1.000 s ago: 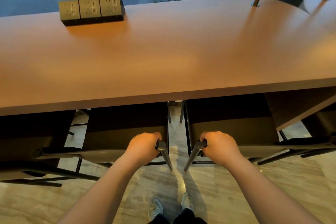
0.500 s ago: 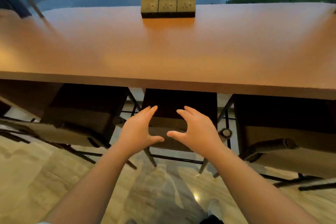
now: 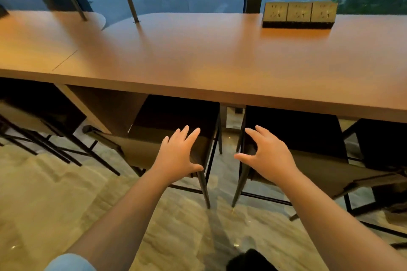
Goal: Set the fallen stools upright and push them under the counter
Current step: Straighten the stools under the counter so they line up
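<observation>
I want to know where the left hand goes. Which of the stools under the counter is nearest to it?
The stool beside the counter's support panel: the open left hand hovers at its near right corner. The neighbouring stool lies by the right hand.

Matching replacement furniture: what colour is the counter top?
Warm orange-brown wood tone, plain and matte, on the counter top; clearest in the head view.

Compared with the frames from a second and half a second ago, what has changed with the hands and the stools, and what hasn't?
A second ago each hand gripped a stool's back corner. Both let go by half a second ago and are open now: the left hand over the left stool, the right hand over the right stool. The view swung, so the socket block sits further right. The stools stay upright under the counter.
</observation>
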A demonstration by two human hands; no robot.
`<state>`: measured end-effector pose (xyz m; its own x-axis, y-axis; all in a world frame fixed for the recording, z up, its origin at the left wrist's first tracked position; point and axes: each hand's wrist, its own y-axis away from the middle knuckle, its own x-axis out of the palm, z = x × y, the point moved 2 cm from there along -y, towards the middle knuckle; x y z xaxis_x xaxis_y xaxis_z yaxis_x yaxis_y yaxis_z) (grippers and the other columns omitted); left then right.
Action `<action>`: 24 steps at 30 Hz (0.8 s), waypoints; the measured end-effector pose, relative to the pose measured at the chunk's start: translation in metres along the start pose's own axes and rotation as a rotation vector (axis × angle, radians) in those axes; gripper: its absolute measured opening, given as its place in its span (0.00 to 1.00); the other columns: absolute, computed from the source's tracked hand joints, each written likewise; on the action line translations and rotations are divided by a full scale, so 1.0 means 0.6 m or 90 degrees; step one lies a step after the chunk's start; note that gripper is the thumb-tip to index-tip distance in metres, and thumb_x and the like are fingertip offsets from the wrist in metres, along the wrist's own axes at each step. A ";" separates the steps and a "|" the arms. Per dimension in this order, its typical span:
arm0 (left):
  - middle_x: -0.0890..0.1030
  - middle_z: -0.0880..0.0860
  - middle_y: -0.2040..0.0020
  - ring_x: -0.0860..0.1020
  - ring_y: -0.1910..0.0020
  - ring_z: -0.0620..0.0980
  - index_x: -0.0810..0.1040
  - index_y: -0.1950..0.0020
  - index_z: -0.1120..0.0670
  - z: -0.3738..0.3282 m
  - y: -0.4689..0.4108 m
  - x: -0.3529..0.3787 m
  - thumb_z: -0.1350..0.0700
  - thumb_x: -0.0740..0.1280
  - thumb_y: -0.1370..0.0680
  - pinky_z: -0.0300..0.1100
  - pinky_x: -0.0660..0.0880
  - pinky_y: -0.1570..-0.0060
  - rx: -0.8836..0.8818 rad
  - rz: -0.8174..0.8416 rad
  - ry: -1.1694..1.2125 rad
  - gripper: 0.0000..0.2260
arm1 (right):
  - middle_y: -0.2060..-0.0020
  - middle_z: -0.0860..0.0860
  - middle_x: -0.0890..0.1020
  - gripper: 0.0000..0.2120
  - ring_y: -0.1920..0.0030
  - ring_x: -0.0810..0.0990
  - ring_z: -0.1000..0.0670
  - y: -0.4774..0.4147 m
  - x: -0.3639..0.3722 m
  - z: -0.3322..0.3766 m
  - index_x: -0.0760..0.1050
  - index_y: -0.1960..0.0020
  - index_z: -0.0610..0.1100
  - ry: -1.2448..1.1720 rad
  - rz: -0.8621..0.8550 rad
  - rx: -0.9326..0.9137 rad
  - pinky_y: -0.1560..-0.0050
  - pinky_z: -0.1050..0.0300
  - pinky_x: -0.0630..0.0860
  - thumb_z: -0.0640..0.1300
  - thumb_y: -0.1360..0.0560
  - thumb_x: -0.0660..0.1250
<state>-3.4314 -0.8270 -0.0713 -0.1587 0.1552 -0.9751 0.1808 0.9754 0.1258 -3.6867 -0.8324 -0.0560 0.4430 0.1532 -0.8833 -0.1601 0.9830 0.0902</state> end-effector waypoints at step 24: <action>0.78 0.50 0.54 0.75 0.59 0.51 0.78 0.51 0.49 0.062 -0.150 0.059 0.59 0.64 0.23 0.43 0.73 0.62 0.244 0.326 -0.121 0.07 | 0.60 0.49 0.80 0.12 0.61 0.79 0.45 -0.116 0.072 -0.040 0.79 0.48 0.50 0.162 0.234 0.199 0.61 0.50 0.79 0.36 0.27 0.64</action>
<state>-3.4171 -0.9149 -0.1237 0.2063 0.5193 -0.8293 0.5262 0.6556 0.5415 -3.6777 -0.8969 -0.1113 0.1743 0.5006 -0.8480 0.0222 0.8589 0.5116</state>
